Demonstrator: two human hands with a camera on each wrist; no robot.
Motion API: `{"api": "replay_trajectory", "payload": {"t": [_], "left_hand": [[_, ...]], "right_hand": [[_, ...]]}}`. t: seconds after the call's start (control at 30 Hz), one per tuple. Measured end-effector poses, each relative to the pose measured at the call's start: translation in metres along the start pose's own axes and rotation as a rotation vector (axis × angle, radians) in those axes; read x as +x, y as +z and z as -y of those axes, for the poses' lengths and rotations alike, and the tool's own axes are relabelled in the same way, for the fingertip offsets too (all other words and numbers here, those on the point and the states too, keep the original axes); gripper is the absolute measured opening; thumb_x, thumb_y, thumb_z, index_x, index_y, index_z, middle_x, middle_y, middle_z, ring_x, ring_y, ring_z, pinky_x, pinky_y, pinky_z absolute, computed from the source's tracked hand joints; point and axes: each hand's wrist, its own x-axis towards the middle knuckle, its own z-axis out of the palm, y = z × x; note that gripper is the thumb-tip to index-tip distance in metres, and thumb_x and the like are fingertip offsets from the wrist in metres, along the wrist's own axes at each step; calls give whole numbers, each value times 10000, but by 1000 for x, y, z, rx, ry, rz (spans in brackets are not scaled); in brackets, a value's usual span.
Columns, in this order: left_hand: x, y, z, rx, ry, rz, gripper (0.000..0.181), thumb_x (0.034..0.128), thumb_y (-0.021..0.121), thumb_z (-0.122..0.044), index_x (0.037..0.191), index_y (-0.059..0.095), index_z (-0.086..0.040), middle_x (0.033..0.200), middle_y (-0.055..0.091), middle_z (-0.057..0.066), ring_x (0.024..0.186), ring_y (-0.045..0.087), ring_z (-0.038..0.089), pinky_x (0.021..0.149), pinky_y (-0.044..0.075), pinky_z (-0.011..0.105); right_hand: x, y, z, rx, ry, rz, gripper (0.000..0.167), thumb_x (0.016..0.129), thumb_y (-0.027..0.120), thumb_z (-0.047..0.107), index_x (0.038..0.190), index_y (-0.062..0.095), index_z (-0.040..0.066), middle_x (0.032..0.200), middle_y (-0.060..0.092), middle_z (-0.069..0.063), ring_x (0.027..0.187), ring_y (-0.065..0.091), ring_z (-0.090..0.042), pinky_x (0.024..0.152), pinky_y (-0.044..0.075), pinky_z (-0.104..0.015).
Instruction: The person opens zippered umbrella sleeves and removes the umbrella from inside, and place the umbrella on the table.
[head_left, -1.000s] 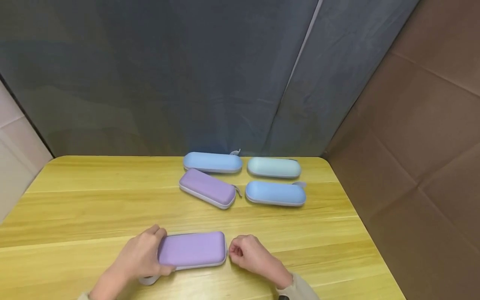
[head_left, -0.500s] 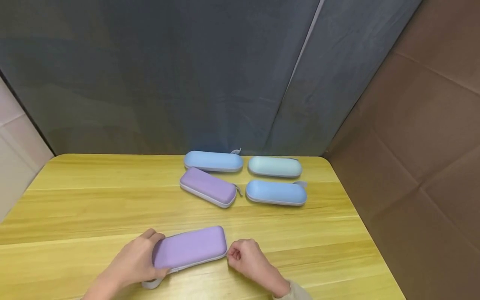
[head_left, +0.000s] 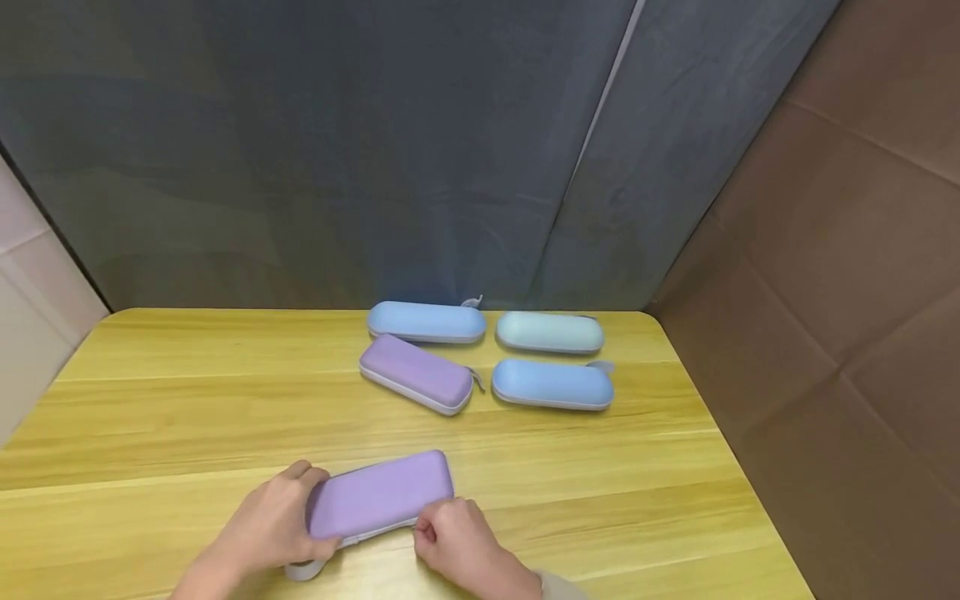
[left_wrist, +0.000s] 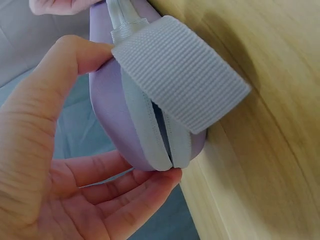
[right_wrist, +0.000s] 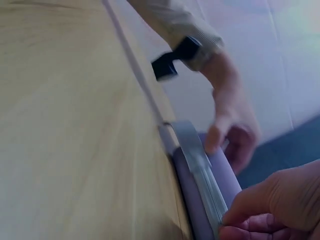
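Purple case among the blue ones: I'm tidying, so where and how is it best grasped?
I'd take the purple case from above, pinching its long sides nearer the strap: it lies slanted, its other end crowding the blue case behind.

Here's the wooden table point(head_left: 187, 417), yellow grain stretching away to either side of the grip of the left hand point(head_left: 273, 521), and whether the held purple case point(head_left: 382, 496) sits fully down on it is hard to call! Beyond that grip, well apart, lies a slanted purple case point(head_left: 416, 375), and right behind it a light blue case point(head_left: 426, 322) by the far edge; farther right of the grip rest a mint case point(head_left: 550, 332) and, nearer, a blue case point(head_left: 552, 384).
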Motion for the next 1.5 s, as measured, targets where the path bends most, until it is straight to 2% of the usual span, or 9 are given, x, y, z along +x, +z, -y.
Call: {"api": "replay_trajectory", "payload": {"t": [0.4,0.63,0.77,0.93,1.0,1.13,1.23,1.37,1.5], "left_hand": [[-2,1,0,-1,19,-53,676,460,860,-378,957,637,21,821,568,6,655,524,83,563,486,259],[-4,2,0,14,30,-83,662,468,860,-370,957,640,19,821,563,5,657,528,87,561,490,262],[-7,0,2,-3,57,-76,658,511,864,-364,987,641,33,873,577,14,698,553,95,592,514,269],[-13,-5,10,-52,73,-77,649,512,883,-297,1013,642,38,938,600,8,760,603,126,625,536,284],[-15,-6,14,-58,86,-81,647,505,885,-296,1004,641,35,914,601,-4,756,610,146,616,535,288],[-12,-8,19,-110,100,-41,634,532,882,-274,1014,628,50,904,607,7,745,607,167,612,533,286],[-6,-10,22,-175,100,-3,614,559,872,-196,1046,611,73,954,624,54,762,618,185,634,541,297],[4,-11,29,-248,137,12,595,574,843,-79,1075,586,112,1005,628,126,787,625,221,664,549,323],[13,-8,37,-334,190,-11,540,570,810,20,1047,587,137,984,632,181,767,621,233,648,558,328]], "right_hand": [[21,25,35,-95,-176,11,131,670,741,79,604,680,175,548,589,129,479,458,92,491,327,-24],[24,22,35,-71,-175,78,86,738,731,115,677,704,170,585,606,137,517,467,116,513,347,-18],[26,5,19,71,-201,140,34,787,733,156,802,720,129,644,648,101,561,455,142,552,354,8],[39,-23,-24,192,-157,76,209,769,750,135,961,686,82,848,669,10,738,571,-6,692,434,-67],[44,-31,-44,191,-122,144,327,788,740,172,1089,649,83,1022,646,-12,937,576,-86,839,445,-161],[48,-36,-75,255,-106,403,512,844,696,256,1295,523,85,1292,536,-40,1212,455,-135,1023,348,-254],[46,-37,-83,340,-113,474,557,836,712,251,1317,498,67,1253,547,-47,1085,511,-121,933,414,-230],[40,-39,-82,353,-94,471,613,767,782,223,1298,513,80,1161,563,-12,853,524,-143,747,461,-193],[32,-36,-79,340,-66,458,586,743,799,175,1260,536,84,1154,576,-7,869,549,-116,722,469,-161]]}}
